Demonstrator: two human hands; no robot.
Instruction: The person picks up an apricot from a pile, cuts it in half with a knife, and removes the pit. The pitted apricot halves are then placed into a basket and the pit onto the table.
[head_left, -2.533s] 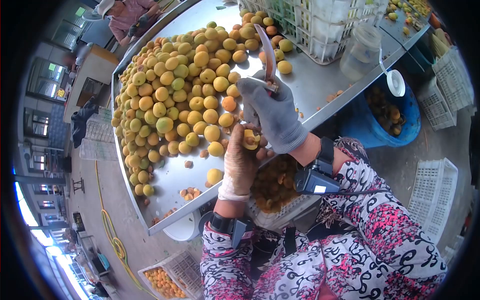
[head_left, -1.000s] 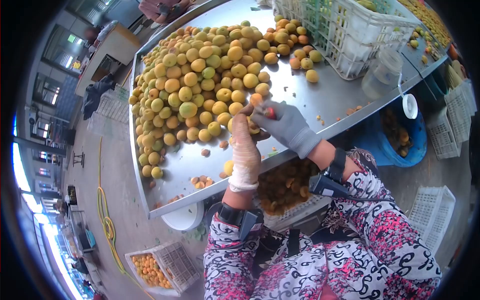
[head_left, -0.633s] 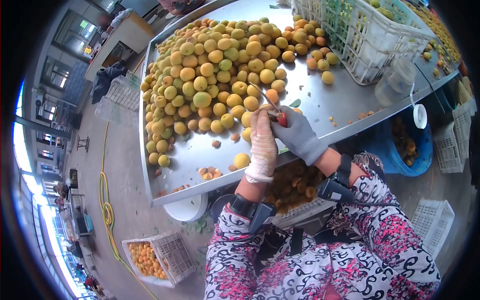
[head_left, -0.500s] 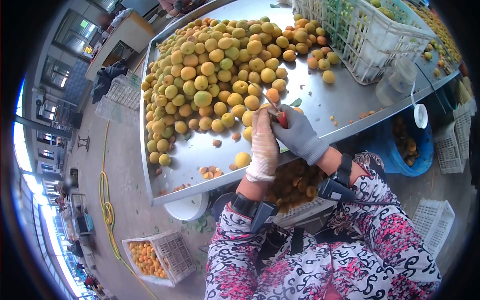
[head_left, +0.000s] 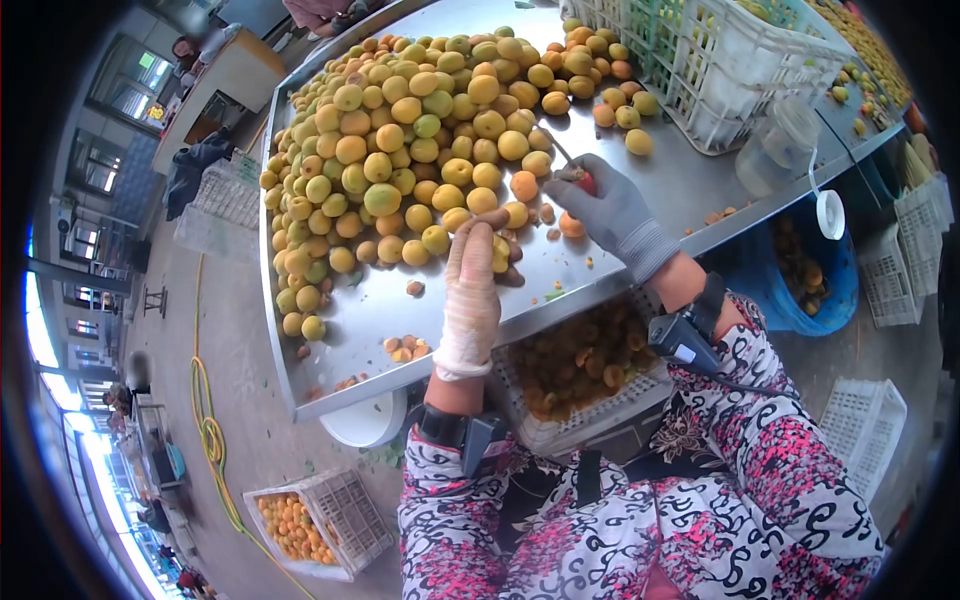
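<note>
My left hand (head_left: 474,295), in a pale glove with darkened fingertips, curls around a yellow apricot (head_left: 500,254) at the near edge of the fruit pile. Fingers lie on one side of the fruit and the thumb on the other. My right hand (head_left: 610,205), in a grey glove, grips a knife (head_left: 582,181) by its red handle. The thin blade points up and left, over the tray. A large heap of apricots (head_left: 385,150) covers the left and middle of the metal table (head_left: 650,195). One orange apricot (head_left: 571,225) sits below my right hand.
Under the table edge stands a crate of apricot pieces (head_left: 540,425). A white crate (head_left: 720,80) and a clear plastic jar (head_left: 775,150) stand on the right. A blue bucket (head_left: 835,310) is below them. Loose pits (head_left: 405,349) lie near the front edge.
My hands, close together before, are now apart. The left has opened out and closed around an apricot, and the right has moved away with the knife. The view has shifted slightly.
</note>
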